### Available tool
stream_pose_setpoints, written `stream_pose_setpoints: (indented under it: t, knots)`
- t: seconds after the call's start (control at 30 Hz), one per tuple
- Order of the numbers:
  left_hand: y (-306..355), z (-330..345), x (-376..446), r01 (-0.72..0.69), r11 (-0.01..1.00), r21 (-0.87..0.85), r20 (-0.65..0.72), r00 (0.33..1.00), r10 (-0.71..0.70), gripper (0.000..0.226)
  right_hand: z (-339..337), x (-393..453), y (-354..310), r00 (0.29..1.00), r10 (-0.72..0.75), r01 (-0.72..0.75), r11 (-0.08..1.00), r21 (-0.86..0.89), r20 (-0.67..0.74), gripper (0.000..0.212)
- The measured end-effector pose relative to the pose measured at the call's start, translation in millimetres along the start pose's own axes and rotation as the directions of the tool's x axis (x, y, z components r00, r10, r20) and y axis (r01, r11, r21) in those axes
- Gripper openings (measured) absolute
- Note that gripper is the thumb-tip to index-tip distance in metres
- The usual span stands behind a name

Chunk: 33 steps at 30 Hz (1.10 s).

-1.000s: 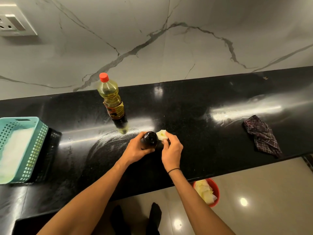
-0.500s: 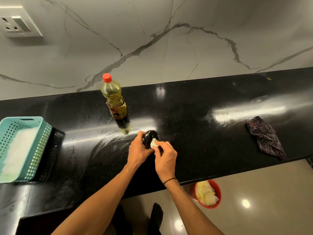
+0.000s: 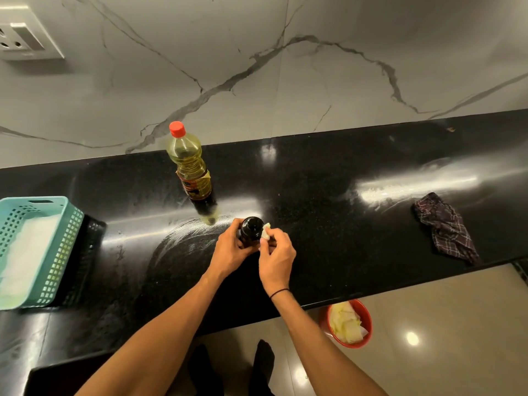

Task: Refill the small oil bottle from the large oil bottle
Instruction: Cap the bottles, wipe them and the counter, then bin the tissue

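Down by the feet, a red bowl (image 3: 368, 315) of pale scraps sits on the floor just under the counter edge. Up on the black counter (image 3: 328, 224), both hands are together at the small bottle (image 3: 251, 228). The left hand (image 3: 231, 251) wraps its fingers round the dark body, holding it upright. The right hand (image 3: 277, 260) pinches a pale wad (image 3: 265, 235) against the bottle's right side, near the top. Just behind, almost touching, stands the big bottle (image 3: 191, 172), red cap on, yellow oil inside. Off to the left, a teal basket (image 3: 61, 252) with something white in it. Well to the right, a crumpled plaid cloth (image 3: 445, 227). Beyond, the marble wall (image 3: 285, 81) and a socket (image 3: 25, 35) up in the corner.
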<state>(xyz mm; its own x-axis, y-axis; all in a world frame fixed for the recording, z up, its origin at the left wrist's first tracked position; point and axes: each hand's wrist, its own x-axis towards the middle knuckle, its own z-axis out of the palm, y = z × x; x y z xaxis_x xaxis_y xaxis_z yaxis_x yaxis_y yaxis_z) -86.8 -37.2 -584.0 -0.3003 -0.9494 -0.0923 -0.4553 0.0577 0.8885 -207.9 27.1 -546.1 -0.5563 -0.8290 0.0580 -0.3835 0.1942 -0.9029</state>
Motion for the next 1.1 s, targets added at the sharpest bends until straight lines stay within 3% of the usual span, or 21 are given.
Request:
stream_pose_setpoints:
  t: [0.3,0.43,0.47,0.57,0.63,0.73,0.77,0.83,0.9,1.0,1.1]
  knots:
    - [9,7,-5,0.041,0.999,0.032,-0.089,0.995,-0.038,0.039,3,-19,-4,0.997,-0.060,0.060,0.998,0.004,0.056,0.011]
    - [18,13,-12,0.025,0.999,0.032,-0.137,0.990,-0.020,0.020,2,-23,-6,0.967,-0.207,0.232,0.957,-0.174,0.148,0.011]
    - [18,15,-13,0.011,1.000,0.029,-0.144,0.990,-0.007,0.017,2,-22,-8,0.944,-0.286,0.322,0.908,-0.269,0.167,0.013]
    - [17,18,-14,-0.050,0.998,0.034,-0.172,0.984,0.055,0.014,1,-10,-14,0.800,-0.524,0.591,0.609,-0.529,0.292,0.016]
    - [16,25,-16,-0.049,0.996,0.070,-0.204,0.977,0.063,0.014,3,-1,-24,0.733,-0.574,0.660,0.469,-0.586,0.366,0.015]
    - [11,42,-14,0.077,0.994,0.081,-0.317,0.947,-0.048,0.014,11,9,-38,0.682,-0.560,0.714,0.368,-0.596,0.470,0.009]
    - [8,48,-14,0.116,0.986,0.123,-0.355,0.933,-0.065,0.017,14,12,-40,0.670,-0.557,0.726,0.353,-0.590,0.491,0.006]
    - [-4,58,-6,0.064,0.979,0.193,-0.327,0.945,0.002,0.011,16,18,-44,0.656,-0.566,0.741,0.357,-0.568,0.500,0.008]
    - [-5,56,-3,-0.020,0.990,0.142,-0.327,0.943,0.066,0.021,14,16,-40,0.647,-0.580,0.752,0.379,-0.539,0.495,0.008]
    - [4,36,-9,-0.007,0.994,0.111,-0.282,0.959,0.038,0.018,0,0,-13,0.642,-0.569,0.760,0.387,-0.523,0.513,0.010]
    - [9,25,-15,0.020,0.995,0.093,-0.250,0.968,0.004,0.034,-23,-8,17,0.696,-0.543,0.717,0.482,-0.504,0.471,0.007]
